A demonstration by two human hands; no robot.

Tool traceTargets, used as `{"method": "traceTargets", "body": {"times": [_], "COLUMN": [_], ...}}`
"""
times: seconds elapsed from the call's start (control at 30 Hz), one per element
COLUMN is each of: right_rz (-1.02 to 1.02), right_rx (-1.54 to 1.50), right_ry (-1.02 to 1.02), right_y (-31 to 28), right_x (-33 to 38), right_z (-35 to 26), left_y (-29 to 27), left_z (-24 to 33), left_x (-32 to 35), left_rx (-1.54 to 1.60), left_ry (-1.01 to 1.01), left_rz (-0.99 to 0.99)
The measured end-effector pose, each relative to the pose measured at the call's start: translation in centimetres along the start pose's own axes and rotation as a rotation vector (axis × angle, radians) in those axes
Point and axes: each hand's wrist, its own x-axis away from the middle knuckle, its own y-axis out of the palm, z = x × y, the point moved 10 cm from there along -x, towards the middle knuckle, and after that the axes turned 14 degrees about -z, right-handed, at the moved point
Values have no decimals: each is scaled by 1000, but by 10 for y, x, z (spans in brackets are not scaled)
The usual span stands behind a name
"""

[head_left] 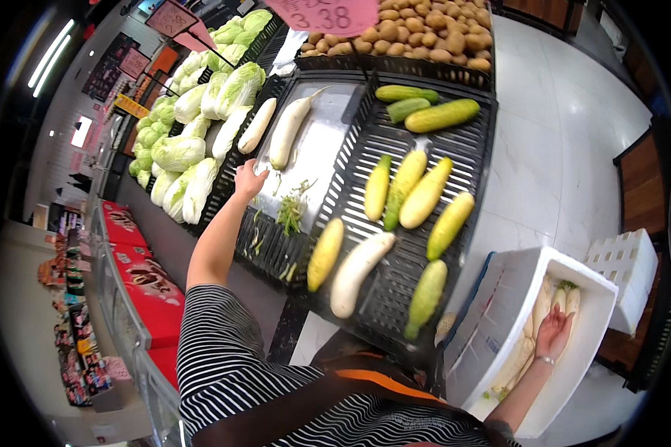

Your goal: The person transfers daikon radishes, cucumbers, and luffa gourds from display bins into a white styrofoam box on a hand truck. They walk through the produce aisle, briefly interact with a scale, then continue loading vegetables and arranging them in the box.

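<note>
My left hand (250,179) reaches over the black display crate on the left, holding nothing, thumb and fingers apart. Just beyond it lie a long white radish (289,132) on a metal tray (329,112) and a second white radish (258,127) by the crate's left side. Loose green leaf scraps (292,211) are scattered near that hand. At the lower right, my right hand (555,332) is down inside a white foam box (492,316), resting on white radishes (572,304) with fingers stretched out.
Yellow-green cucumbers (416,203) and one white radish (361,274) lie in the crate (384,302) before me. Chinese cabbages (177,153) are piled left, potatoes (432,33) at the back. Pink price signs (328,16) hang above. Another white foam box (625,272) stands far right.
</note>
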Motion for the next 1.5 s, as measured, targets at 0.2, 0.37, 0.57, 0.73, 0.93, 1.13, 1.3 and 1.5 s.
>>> {"method": "traceTargets", "body": {"times": [0.2, 0.37, 0.57, 0.73, 0.93, 1.13, 1.3, 1.5], "right_rz": [91, -295, -829, -630, -336, -561, -908, -1196], "right_rx": [453, 874, 1254, 1874, 1843, 1461, 355, -67], "right_ry": [-2, 127, 544, 429, 250, 422, 817, 657], "right_y": [126, 364, 517, 570, 594, 589, 564, 498], "right_x": [70, 60, -37, -134, -156, -163, -99, 50], "right_z": [65, 186, 478, 653, 686, 671, 577, 374], "left_y": [29, 30, 21, 12, 32, 4, 3, 33], "left_z": [-26, -45, -23, -60, -77, -77, -49, -43], "left_x": [-154, -214, -228, -228, -117, 15, 73, 149], "left_rx": [-197, -303, -414, -103, 1668, 2081, 2119, 2099], "left_ry": [40, 15, 88, 51, 91, 437, 548, 544], "left_rz": [107, 41, 74, -139, -866, -1037, -1032, -1242]}}
